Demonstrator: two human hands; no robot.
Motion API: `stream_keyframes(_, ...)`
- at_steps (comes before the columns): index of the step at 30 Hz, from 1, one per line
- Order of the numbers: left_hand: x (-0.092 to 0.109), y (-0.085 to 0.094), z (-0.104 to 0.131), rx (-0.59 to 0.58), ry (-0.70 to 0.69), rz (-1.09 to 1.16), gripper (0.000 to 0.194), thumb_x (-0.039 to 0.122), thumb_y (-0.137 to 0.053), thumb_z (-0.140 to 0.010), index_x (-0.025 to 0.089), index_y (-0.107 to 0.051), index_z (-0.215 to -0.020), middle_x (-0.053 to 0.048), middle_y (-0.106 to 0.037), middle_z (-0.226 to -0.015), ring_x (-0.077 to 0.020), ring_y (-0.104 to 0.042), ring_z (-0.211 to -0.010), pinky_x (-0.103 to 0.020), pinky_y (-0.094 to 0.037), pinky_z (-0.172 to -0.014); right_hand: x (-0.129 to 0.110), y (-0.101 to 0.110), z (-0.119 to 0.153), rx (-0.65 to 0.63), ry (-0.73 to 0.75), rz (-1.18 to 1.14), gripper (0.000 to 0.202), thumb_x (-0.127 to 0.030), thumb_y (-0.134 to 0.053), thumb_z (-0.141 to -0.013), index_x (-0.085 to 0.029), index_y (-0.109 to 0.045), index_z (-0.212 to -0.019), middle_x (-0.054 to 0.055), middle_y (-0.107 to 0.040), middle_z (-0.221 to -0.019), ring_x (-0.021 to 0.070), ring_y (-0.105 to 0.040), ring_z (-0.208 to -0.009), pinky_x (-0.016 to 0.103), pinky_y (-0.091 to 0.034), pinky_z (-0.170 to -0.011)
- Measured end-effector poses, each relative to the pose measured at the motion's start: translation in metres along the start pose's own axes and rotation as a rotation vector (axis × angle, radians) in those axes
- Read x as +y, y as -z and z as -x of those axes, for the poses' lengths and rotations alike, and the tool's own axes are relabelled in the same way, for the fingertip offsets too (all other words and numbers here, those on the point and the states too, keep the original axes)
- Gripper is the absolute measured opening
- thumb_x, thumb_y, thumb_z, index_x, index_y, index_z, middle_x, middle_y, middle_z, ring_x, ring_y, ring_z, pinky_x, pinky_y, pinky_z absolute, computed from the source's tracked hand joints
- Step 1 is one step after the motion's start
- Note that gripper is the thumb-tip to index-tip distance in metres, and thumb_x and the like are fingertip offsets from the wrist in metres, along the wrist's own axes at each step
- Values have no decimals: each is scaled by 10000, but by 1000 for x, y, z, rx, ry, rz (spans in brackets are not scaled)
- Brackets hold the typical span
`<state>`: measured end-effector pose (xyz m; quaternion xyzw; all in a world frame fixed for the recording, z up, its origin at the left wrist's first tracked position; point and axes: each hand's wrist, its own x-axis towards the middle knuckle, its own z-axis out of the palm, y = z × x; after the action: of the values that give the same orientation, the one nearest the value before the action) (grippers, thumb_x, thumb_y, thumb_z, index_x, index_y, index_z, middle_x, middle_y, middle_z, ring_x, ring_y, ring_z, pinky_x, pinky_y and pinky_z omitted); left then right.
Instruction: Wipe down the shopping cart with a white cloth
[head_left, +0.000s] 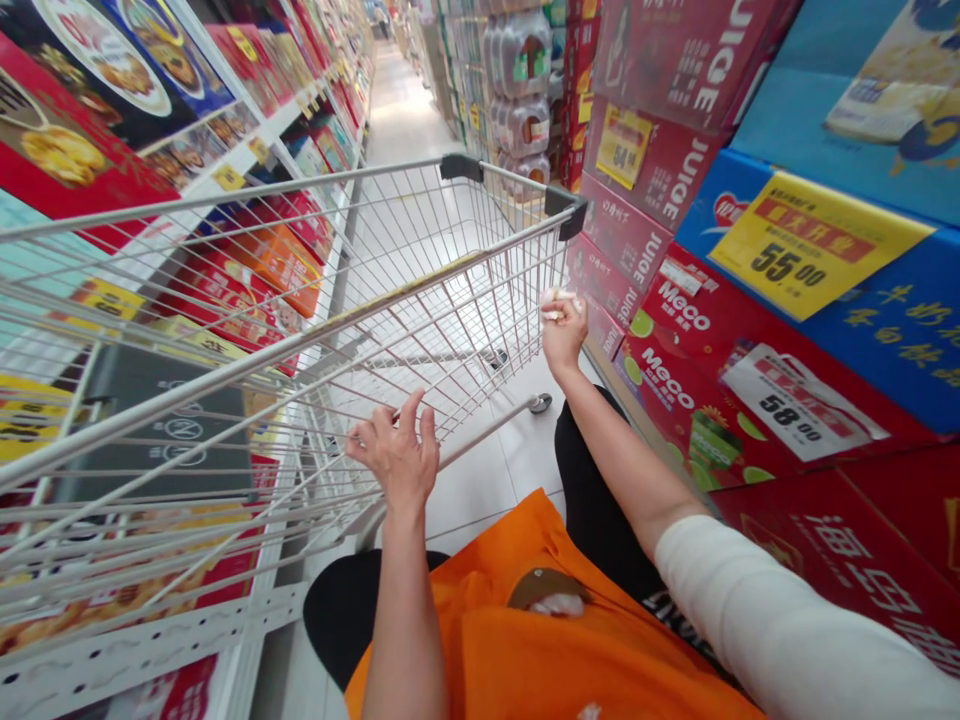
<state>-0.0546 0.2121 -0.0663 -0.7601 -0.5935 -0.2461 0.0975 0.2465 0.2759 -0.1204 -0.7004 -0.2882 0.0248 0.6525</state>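
Shopping cart (420, 281), pale wire, one: set aslant across the aisle between shelf and stacked cartons, its long near rim in front of the person, black caps (564, 212) on the two corners of its narrow end; white floor tiles (401, 125) show through the mesh there. Dark grey panel (176, 430) with round white marks, seen through the wires toward the cart's other end; whether inside the cart or beyond it cannot be told. Left hand (401, 450): below the near rim, at the side wires, fingers parted and slightly bent, clasping nothing visible; contact with the wire is uncertain. Right hand (565, 335): just beside the cart's near capped corner, below the cap, fingers clenched on a small white item (556, 298), kind unclear. Orange garment (517, 660), worn by the person: brown-edged opening (534, 585) at the front, with white material (561, 604) showing in it. Shelf unit (281, 120), left: red packs (225, 290) and an orange pack (277, 265) behind the cart's far side. Cartons, right: dark pink JUICE cartons (626, 225); red Meco cartons (675, 375), white 58.00 tag (802, 400); blue carton (885, 320), yellow 55.00 tag (821, 245). Wrapped bottles (525, 90), stacked past the capped corners.
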Motion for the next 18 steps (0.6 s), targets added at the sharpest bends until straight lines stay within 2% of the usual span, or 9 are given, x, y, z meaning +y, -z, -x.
stream_keyframes(4, 0, -1, -1, 1, -3, -15, 518, 534, -355, -1034, 282, -704, -1324, -122, -606, -994, -300, -450, -1002, -497, -237, -1010, 11, 2, 7, -26, -56, 71, 211, -57, -518, -639, -201, -667, -673, 44, -612, -910, 218, -611, -962, 381, -485, -984)
stream_keyframes(8, 0, -1, -2, 10, 6, -17, 531, 538, -340, -1033, 278, -725, -1290, -135, -607, -1008, -316, -453, -1009, -516, -234, -1009, 11, 3, -6, 69, -2, 97, 292, -56, -490, -687, -218, -699, -812, 70, -609, -1081, 231, -583, -1121, 401, -453, -1062)
stream_keyframes(10, 1, 0, -3, 21, 11, -13, 533, 537, -338, -1032, 276, -737, -1270, -141, -611, -1015, -321, -453, -1011, -522, -236, -1010, 9, 1, -11, 52, 46, 114, 323, -48, -478, -700, -221, -702, -853, 72, -613, -1131, 223, -577, -1155, 387, -455, -1063)
stream_keyframes(13, 3, 1, -4, 30, 5, -3, 525, 530, -347, -1030, 272, -742, -1261, -144, -612, -1014, -321, -454, -1008, -529, -240, -1012, 13, -2, -9, -41, 48, 152, 297, -29, -470, -674, -209, -688, -765, 61, -642, -1016, 213, -612, -1038, 365, -484, -991)
stream_keyframes(15, 3, 1, -4, 29, 3, 6, 518, 526, -353, -1029, 274, -744, -1256, -144, -609, -1002, -319, -453, -999, -536, -240, -1009, 19, -1, -7, -54, 23, 172, 265, -25, -472, -658, -205, -663, -694, 55, -634, -924, 218, -614, -973, 374, -488, -963)
stream_keyframes(18, 2, -1, -4, 33, 0, 17, 513, 529, -361, -1026, 274, -745, -1250, -141, -606, -989, -315, -452, -994, -541, -237, -1008, 25, 2, -14, -24, 38, 191, 300, -34, -458, -687, -201, -684, -794, 84, -618, -1013, 248, -590, -1068, 425, -459, -1014)
